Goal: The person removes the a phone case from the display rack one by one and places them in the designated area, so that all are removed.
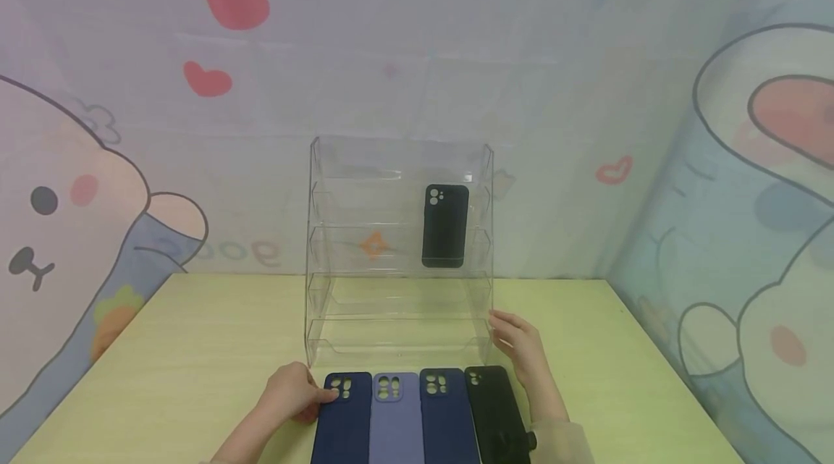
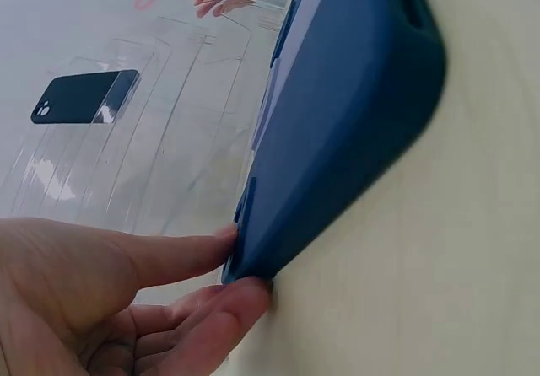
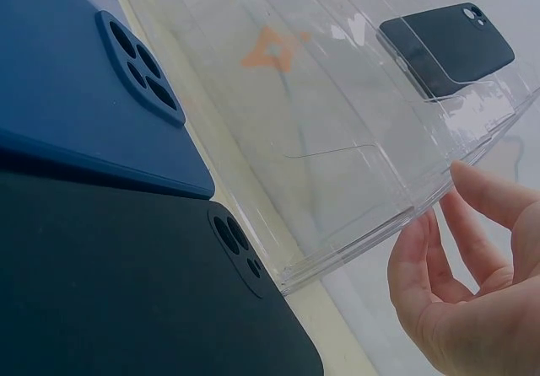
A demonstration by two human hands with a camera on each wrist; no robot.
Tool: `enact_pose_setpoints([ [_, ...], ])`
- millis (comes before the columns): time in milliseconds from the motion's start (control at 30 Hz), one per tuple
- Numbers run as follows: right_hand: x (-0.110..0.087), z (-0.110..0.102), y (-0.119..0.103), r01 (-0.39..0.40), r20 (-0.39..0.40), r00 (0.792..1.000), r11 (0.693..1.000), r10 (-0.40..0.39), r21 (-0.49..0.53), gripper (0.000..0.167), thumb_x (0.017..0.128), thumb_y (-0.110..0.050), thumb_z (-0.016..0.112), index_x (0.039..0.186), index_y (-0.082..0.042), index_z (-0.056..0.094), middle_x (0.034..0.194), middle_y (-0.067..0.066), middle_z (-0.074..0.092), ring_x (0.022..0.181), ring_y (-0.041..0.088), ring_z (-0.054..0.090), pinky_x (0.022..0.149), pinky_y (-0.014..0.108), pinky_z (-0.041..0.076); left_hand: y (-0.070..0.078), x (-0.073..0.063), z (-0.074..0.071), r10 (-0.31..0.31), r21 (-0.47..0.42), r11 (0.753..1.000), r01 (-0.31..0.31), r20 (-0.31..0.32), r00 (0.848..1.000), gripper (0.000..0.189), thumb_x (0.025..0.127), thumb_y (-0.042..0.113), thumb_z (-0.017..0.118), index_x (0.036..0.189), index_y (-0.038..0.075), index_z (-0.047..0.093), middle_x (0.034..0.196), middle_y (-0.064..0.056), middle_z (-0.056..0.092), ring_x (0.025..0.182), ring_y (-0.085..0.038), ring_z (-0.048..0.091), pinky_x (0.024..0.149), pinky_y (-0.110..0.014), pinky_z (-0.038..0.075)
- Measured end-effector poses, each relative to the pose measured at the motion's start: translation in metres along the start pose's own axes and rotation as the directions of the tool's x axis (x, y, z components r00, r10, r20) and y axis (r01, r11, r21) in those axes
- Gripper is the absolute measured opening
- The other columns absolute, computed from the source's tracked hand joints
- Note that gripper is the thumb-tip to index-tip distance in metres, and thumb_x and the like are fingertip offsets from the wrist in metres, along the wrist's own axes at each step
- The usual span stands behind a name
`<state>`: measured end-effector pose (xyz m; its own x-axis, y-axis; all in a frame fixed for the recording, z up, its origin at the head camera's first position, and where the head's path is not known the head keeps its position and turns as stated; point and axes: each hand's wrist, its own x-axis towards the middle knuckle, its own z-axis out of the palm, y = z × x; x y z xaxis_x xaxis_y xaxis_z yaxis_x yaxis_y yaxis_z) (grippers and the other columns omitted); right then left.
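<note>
In the head view my left hand pinches the top left corner of a navy blue phone case; the left wrist view shows the thumb on its face and the fingers beneath its edge. This case lies at the left end of a row, beside a lilac phone case, another navy one and a black phone case. At the right side of a clear tiered display rack, my right hand touches the edge with loosely bent fingertips. Another black case stands on an upper tier.
The rack stands on a pale yellow table, directly behind the row of cases. A curtain with cartoon animals and hearts hangs behind and along both sides. Table surface extends to the left and right of the rack.
</note>
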<state>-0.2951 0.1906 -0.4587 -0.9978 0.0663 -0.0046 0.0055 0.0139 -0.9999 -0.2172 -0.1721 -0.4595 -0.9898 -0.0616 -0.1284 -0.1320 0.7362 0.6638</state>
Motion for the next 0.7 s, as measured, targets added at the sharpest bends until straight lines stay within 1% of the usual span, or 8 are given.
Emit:
enact_pose_setpoints([
  [100, -0.001, 0.000, 0.000, 0.000, -0.002, 1.000, 1.000, 0.000, 0.004, 0.044, 0.098, -0.017, 0.058, 0.134, 0.008, 0.051, 0.140, 0.021, 0.050, 0.110, 0.021, 0.057, 0.102, 0.035, 0.049, 0.000, 0.000, 0.001, 0.020, 0.026, 0.999, -0.020, -0.006, 1.000, 0.027, 0.077, 0.019, 0.082, 0.061, 0.002, 0.068, 0.050, -0.002, 0.062, 0.046, -0.013, 0.062, 0.047, -0.026, 0.054],
  [233, 0.000, 0.001, 0.000, -0.002, -0.007, 1.000, 1.000, 0.002, 0.011, 0.044, 0.098, -0.018, 0.059, 0.133, 0.008, 0.051, 0.139, 0.020, 0.050, 0.112, 0.024, 0.056, 0.104, 0.038, 0.048, 0.004, -0.002, -0.001, 0.038, 0.047, 0.998, -0.038, -0.012, 0.999, 0.026, 0.077, 0.017, 0.082, 0.062, 0.001, 0.068, 0.049, -0.002, 0.062, 0.044, -0.013, 0.061, 0.045, -0.026, 0.053],
  [367, 0.002, 0.001, 0.002, -0.008, -0.008, 1.000, 1.000, 0.008, 0.010, 0.045, 0.098, -0.017, 0.059, 0.134, 0.007, 0.051, 0.140, 0.020, 0.050, 0.113, 0.023, 0.056, 0.105, 0.039, 0.047, 0.011, -0.003, -0.004, 0.054, 0.101, 0.994, -0.052, -0.017, 0.998, 0.032, 0.081, 0.022, 0.078, 0.059, 0.003, 0.066, 0.046, -0.001, 0.059, 0.041, -0.012, 0.059, 0.044, -0.025, 0.050],
  [433, 0.002, 0.001, 0.003, -0.010, -0.009, 1.000, 1.000, 0.010, 0.007, 0.044, 0.098, -0.017, 0.059, 0.135, 0.007, 0.051, 0.140, 0.019, 0.050, 0.112, 0.022, 0.056, 0.104, 0.038, 0.048, 0.016, -0.002, -0.006, 0.056, 0.099, 0.994, -0.055, -0.010, 0.998, 0.034, 0.084, 0.026, 0.076, 0.059, 0.004, 0.066, 0.046, -0.001, 0.059, 0.041, -0.012, 0.058, 0.044, -0.024, 0.050],
  [500, 0.003, 0.000, 0.004, -0.010, -0.009, 1.000, 1.000, 0.010, 0.006, 0.044, 0.098, -0.017, 0.059, 0.135, 0.007, 0.051, 0.139, 0.018, 0.050, 0.110, 0.021, 0.056, 0.105, 0.039, 0.047, 0.021, 0.001, -0.009, 0.064, 0.065, 0.996, -0.065, 0.018, 0.998, 0.033, 0.086, 0.027, 0.073, 0.063, 0.004, 0.067, 0.049, -0.001, 0.061, 0.042, -0.011, 0.058, 0.045, -0.024, 0.051],
  [567, 0.003, 0.000, 0.004, -0.009, -0.008, 1.000, 1.000, 0.009, 0.004, 0.045, 0.098, -0.017, 0.059, 0.135, 0.007, 0.051, 0.140, 0.018, 0.050, 0.111, 0.021, 0.056, 0.105, 0.040, 0.047, 0.027, 0.004, -0.014, 0.082, -0.008, 0.997, -0.081, 0.072, 0.994, 0.030, 0.088, 0.027, 0.072, 0.071, 0.003, 0.070, 0.055, -0.003, 0.063, 0.045, -0.012, 0.061, 0.048, -0.026, 0.054],
  [633, 0.003, 0.000, 0.004, -0.002, -0.005, 1.000, 1.000, 0.002, 0.004, 0.046, 0.098, -0.018, 0.059, 0.135, 0.007, 0.051, 0.139, 0.018, 0.051, 0.111, 0.022, 0.056, 0.105, 0.040, 0.047, 0.034, 0.007, -0.020, 0.106, -0.088, 0.992, -0.095, 0.137, 0.985, 0.027, 0.090, 0.027, 0.070, 0.082, 0.001, 0.073, 0.063, -0.004, 0.067, 0.050, -0.014, 0.063, 0.053, -0.029, 0.057],
  [700, 0.003, 0.000, 0.004, -0.002, -0.009, 1.000, 1.000, 0.002, 0.009, 0.046, 0.097, -0.019, 0.060, 0.134, 0.008, 0.051, 0.137, 0.017, 0.052, 0.111, 0.022, 0.056, 0.104, 0.039, 0.048, 0.041, 0.010, -0.026, 0.152, -0.151, 0.981, -0.124, 0.190, 0.970, 0.028, 0.091, 0.028, 0.068, 0.092, 0.000, 0.073, 0.071, -0.006, 0.070, 0.055, -0.016, 0.065, 0.057, -0.032, 0.058],
])
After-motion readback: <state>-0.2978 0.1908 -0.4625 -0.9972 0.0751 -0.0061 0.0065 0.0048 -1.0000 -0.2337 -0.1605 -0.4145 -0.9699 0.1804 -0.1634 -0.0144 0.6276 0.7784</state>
